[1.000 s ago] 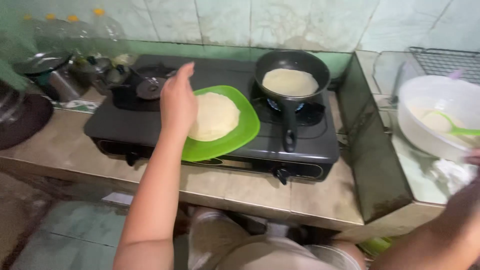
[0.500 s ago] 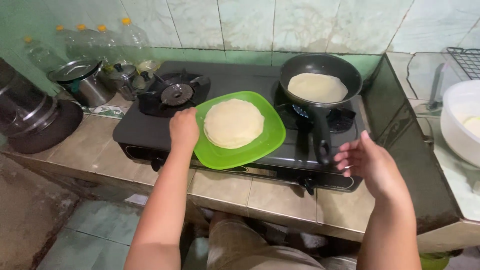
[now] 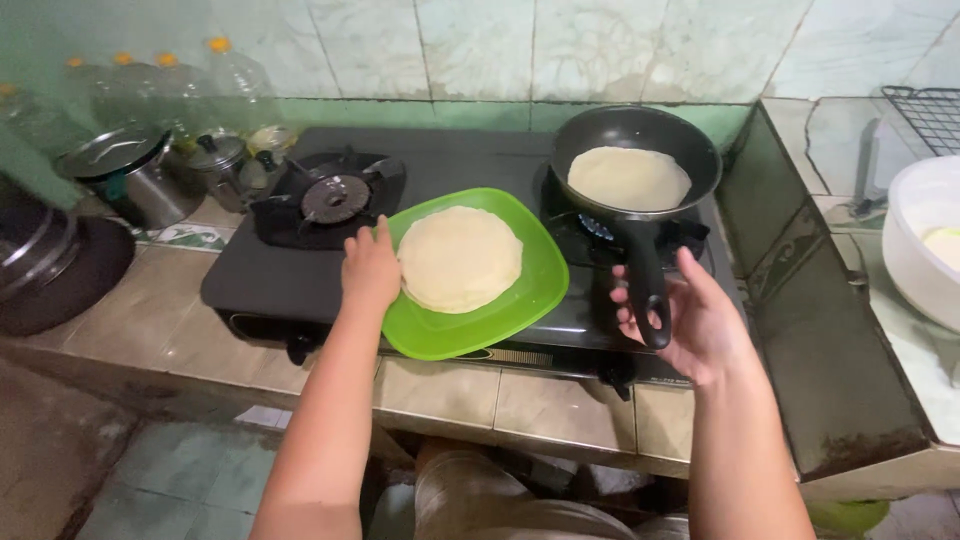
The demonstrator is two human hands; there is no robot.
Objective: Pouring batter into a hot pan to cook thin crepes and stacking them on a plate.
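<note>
Resting our left hand (image 3: 370,268) flat, fingers loosely spread, on the nine o'clock edge of the green plate (image 3: 520,300), we are steadying it on the black stove (image 3: 270,285). A stack of pale flatbreads (image 3: 460,258) is lying on the plate. Our right hand (image 3: 700,320) is hovering open under the handle (image 3: 645,280) of the black frying pan (image 3: 600,135), fingers curling near it, at three o'clock of the plate. Another flatbread (image 3: 628,178) is lying in the pan.

Right of the right hand (image 3: 700,325), white bowl (image 3: 925,250) and wire rack (image 3: 925,115) cut by frame edge. Left hand (image 3: 370,268) hides the plate (image 3: 480,325) rim. Bottles (image 3: 150,85) beyond blurred.
</note>
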